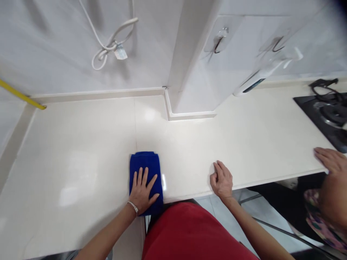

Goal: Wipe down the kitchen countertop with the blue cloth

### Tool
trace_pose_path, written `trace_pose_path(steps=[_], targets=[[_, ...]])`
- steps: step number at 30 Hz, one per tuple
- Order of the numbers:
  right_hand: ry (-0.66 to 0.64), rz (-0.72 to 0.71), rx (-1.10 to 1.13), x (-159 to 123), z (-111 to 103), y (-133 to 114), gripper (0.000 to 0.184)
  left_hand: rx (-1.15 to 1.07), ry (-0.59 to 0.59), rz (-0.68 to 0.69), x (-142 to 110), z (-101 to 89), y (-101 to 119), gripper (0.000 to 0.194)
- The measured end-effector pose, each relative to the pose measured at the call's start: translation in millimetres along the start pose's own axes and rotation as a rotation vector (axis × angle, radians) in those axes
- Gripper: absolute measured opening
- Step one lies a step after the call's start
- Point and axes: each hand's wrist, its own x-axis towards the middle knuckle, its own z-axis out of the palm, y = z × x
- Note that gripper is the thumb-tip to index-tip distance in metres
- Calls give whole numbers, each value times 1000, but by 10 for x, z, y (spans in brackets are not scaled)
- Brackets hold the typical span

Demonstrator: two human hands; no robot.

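Note:
A folded blue cloth [145, 162] lies on the cream countertop [103, 137], part of it reaching over the front edge. On top of it rests my left hand [143, 189], palm down with its fingers spread. My right hand [221, 181] sits on the counter near the front edge, to the right of the cloth. Its fingers are curled in and I see nothing in them.
Another person's hand [329, 159] touches the counter at the far right, near the black gas hob [311, 112]. A white pillar [195, 83] juts out from the wall. A white cordless device [255, 81], bundled cable [108, 47] and yellow pipe [23, 95] are behind.

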Motion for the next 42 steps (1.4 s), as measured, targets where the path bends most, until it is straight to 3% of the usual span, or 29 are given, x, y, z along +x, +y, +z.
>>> trace_pose_path(steps=[4, 8, 12, 15, 20, 25, 29, 34, 42], targets=[[-2, 6, 15, 31, -12, -36, 54, -61, -99, 146, 409, 108, 256, 92], [-8, 21, 22, 55, 1, -57, 55, -153, -157, 281, 811, 246, 580, 87], [-1, 15, 13, 63, 20, -65, 56, -195, -133, 314, 1167, 373, 860, 83], [14, -3, 13, 64, 32, -74, 57, -192, -85, 297, 1308, 401, 913, 80], [45, -24, 19, 45, 75, -65, 60, -118, -4, 248, 1282, 300, 572, 70], [66, -44, 23, 27, 124, -44, 62, 10, 94, -12, 1270, 131, 7, 64], [70, -46, 29, 16, 144, -39, 61, 53, 149, -167, 1384, 94, -245, 69], [58, -37, 40, 7, 171, -33, 62, 65, 182, -240, 1739, 70, -371, 74], [41, -26, 47, 21, 154, -56, 67, 62, 101, -363, 2599, -109, -621, 69]])
